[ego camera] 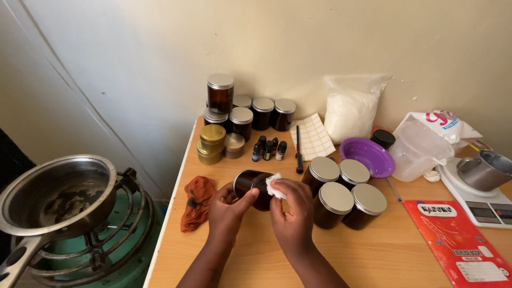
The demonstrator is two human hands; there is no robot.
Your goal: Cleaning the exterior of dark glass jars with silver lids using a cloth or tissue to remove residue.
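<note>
My left hand (226, 209) grips a dark amber glass jar (250, 184) without a lid, tipped on its side above the wooden table (394, 253). My right hand (290, 210) pinches a small white tissue (273, 185) against the jar's mouth. Just right of my hands stand several dark jars with silver lids (344, 193), packed close together. A crumpled orange-brown rag (196, 201) lies on the table left of my left hand.
More lidded amber jars (242, 109), gold tins (212, 143), small dropper bottles (268, 148), a label sheet (312, 136), a bag of white flakes (349, 112), a purple bowl (368, 156), a scale with a metal pot (482, 173) and a red booklet (461, 242). A steel pan (56, 194) sits on a burner, left.
</note>
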